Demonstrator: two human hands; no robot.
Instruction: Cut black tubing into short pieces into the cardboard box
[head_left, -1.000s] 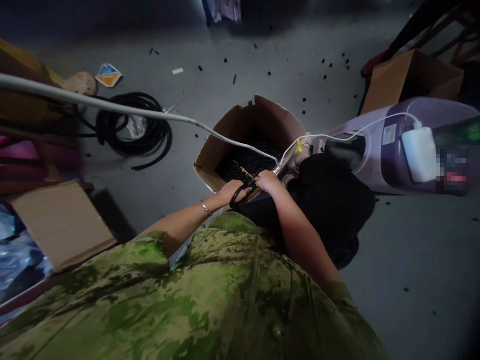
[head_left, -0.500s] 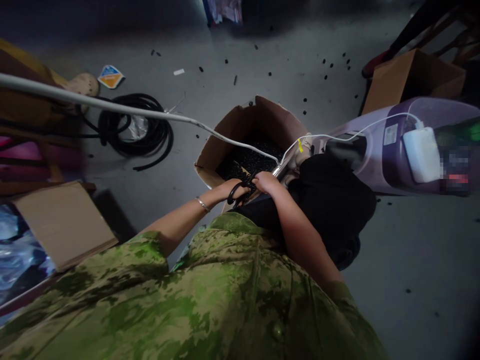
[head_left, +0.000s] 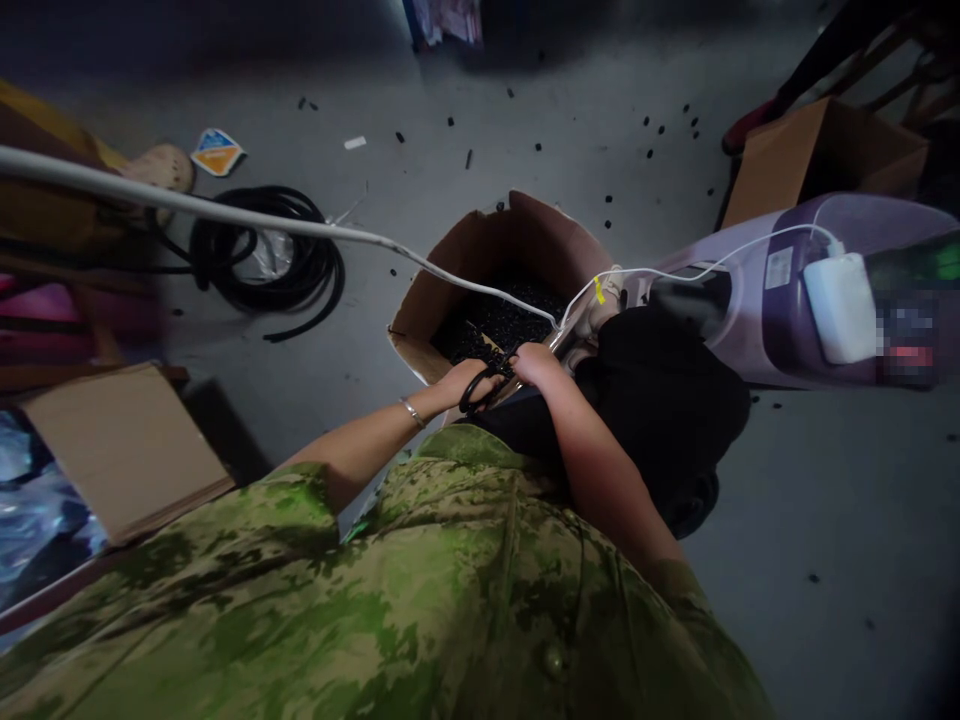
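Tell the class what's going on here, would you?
A person's left hand holds a black loop-handled tool, apparently scissors, at the near side of an open cardboard box. The right hand is close beside it; what it grips is unclear. Small black pieces lie in the box.

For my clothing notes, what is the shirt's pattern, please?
Green camouflage; the shirt shows best in the head view.
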